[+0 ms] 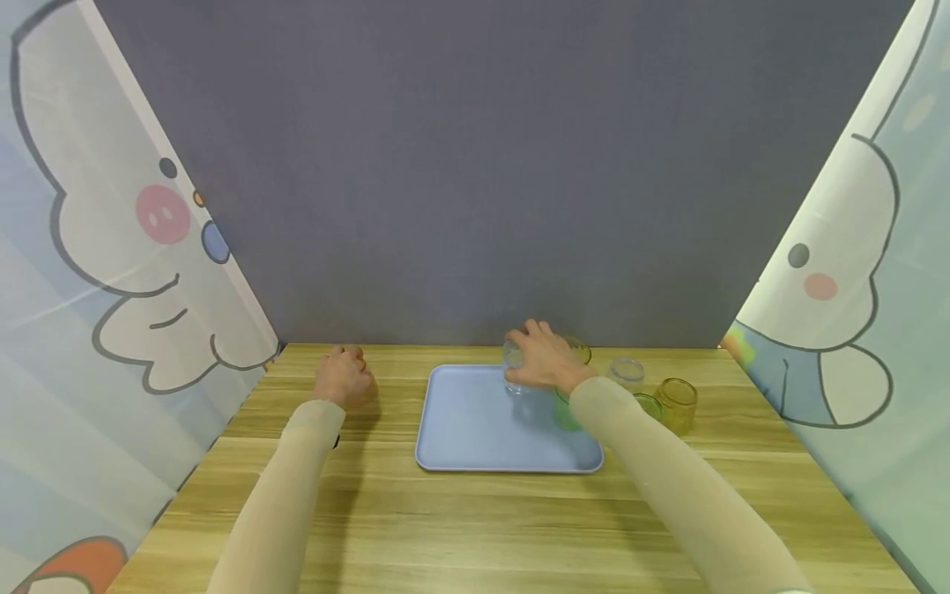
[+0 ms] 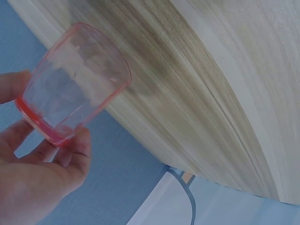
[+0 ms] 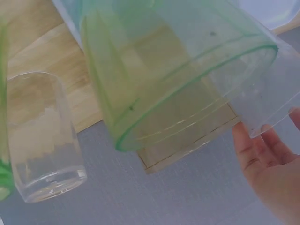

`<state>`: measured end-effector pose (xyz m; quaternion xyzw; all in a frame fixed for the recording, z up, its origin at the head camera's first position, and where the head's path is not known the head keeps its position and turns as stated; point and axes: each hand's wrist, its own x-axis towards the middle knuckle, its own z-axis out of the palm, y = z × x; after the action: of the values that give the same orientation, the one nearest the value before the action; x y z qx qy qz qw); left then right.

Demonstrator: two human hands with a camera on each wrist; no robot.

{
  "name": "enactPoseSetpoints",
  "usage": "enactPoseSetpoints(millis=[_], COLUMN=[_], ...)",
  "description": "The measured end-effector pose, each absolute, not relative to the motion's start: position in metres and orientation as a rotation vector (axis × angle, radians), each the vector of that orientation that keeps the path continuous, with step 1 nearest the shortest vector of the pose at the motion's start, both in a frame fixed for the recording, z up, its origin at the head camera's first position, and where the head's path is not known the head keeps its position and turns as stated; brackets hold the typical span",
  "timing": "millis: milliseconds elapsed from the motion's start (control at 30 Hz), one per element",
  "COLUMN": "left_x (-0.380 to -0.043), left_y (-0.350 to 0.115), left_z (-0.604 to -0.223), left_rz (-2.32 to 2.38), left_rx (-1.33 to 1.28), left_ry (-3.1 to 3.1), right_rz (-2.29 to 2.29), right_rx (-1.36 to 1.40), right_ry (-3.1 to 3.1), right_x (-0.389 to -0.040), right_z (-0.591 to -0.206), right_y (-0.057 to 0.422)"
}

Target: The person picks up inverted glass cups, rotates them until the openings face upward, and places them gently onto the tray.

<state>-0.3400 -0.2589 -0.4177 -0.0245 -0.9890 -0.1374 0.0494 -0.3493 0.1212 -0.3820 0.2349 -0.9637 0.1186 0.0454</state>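
My left hand [image 1: 344,379] is over the table's left part. In the left wrist view its fingers and thumb grip a clear, red-tinted cup [image 2: 89,70] around the thick red base. At the back right of the light blue tray [image 1: 475,421], my right hand [image 1: 543,360] pinches a clear cup [image 1: 512,371]; the right wrist view shows fingertips at that cup's edge [image 3: 276,89]. A green cup [image 1: 566,412] is at the tray's right side, partly hidden by the right forearm. It fills much of the right wrist view.
Right of the tray stand a clear cup [image 1: 627,371], another green cup [image 1: 649,406] and a yellow cup [image 1: 677,404]. Behind the right wrist a second yellow cup [image 1: 579,350] shows partly. A grey panel [image 1: 475,181] borders the wooden table's [image 1: 475,528] far edge.
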Motion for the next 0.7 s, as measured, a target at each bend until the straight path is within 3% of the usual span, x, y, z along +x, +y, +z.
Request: enactPoseSetpoints(millis=[700], left_x=[-0.339], left_y=[-0.257], left_z=[-0.418], left_rz=[-0.515], left_rx=[0.004], left_ry=[-3.023], right_rz=[0.248], right_rx=[0.739], right_ry=[-2.955], right_x=[-0.36], right_z=[-0.388], right_y=[0.115])
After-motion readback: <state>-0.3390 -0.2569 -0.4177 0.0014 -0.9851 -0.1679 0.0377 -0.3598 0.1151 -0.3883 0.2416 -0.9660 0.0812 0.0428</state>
